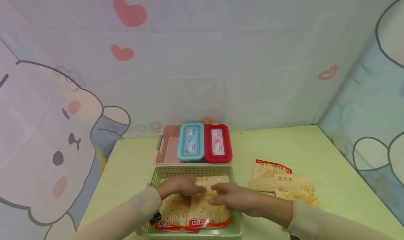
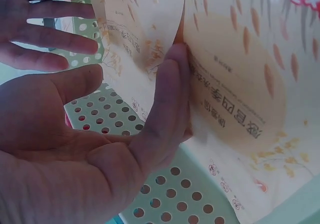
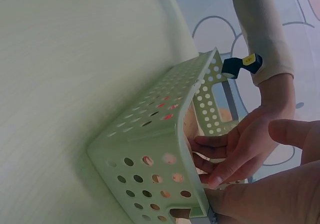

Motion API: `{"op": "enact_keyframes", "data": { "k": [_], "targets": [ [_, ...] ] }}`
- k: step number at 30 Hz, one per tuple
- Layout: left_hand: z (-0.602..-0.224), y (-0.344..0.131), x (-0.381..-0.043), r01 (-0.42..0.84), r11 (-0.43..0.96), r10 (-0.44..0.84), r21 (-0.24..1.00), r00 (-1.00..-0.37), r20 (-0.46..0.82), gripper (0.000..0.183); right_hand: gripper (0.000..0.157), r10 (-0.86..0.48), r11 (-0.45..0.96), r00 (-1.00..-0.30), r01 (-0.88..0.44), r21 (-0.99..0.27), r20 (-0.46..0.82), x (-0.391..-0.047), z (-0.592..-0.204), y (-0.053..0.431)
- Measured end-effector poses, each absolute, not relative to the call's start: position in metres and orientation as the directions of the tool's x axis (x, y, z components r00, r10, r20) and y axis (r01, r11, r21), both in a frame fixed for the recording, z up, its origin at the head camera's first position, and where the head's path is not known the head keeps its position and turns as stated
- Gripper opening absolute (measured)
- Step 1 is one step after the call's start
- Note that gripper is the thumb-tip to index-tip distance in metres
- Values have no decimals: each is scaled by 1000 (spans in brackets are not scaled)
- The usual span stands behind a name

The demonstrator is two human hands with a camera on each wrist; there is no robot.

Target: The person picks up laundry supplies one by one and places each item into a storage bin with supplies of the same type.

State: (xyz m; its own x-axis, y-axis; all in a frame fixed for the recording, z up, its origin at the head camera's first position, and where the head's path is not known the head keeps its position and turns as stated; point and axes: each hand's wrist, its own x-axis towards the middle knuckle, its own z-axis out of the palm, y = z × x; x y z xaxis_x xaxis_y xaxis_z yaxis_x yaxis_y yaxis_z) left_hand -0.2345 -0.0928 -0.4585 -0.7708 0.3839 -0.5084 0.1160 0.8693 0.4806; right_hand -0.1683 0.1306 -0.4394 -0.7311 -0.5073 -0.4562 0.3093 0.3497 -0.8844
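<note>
A light green perforated basket (image 1: 192, 170) stands at the front of the table with cream packets inside it. One packet (image 1: 173, 213) lies on the left, and another packet (image 1: 209, 213), with a red end strip, overlaps it on the right. My left hand (image 1: 183, 185) reaches into the basket. In the left wrist view its straight fingers (image 2: 167, 103) press against the packets where they meet, the thumb held away. Over the right packet is my right hand (image 1: 233, 198), fingers extended and spread, nothing held between them.
Behind the green basket sits a pink basket (image 1: 167, 145) bearing a blue-lidded box (image 1: 191, 141) and a red-lidded box (image 1: 217, 143). More cream packets (image 1: 295, 189) lie on the light green table (image 1: 341, 184) to the right. A printed curtain (image 1: 189, 75) hangs behind.
</note>
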Motion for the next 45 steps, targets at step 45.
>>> {"op": "enact_keyframes", "data": {
  "k": [45],
  "targets": [
    [-465,-94,-241,119,874,376,471,-780,-500,45,56,-502,377,-767,220,-900,-399,-165,-443,135]
  ]
}}
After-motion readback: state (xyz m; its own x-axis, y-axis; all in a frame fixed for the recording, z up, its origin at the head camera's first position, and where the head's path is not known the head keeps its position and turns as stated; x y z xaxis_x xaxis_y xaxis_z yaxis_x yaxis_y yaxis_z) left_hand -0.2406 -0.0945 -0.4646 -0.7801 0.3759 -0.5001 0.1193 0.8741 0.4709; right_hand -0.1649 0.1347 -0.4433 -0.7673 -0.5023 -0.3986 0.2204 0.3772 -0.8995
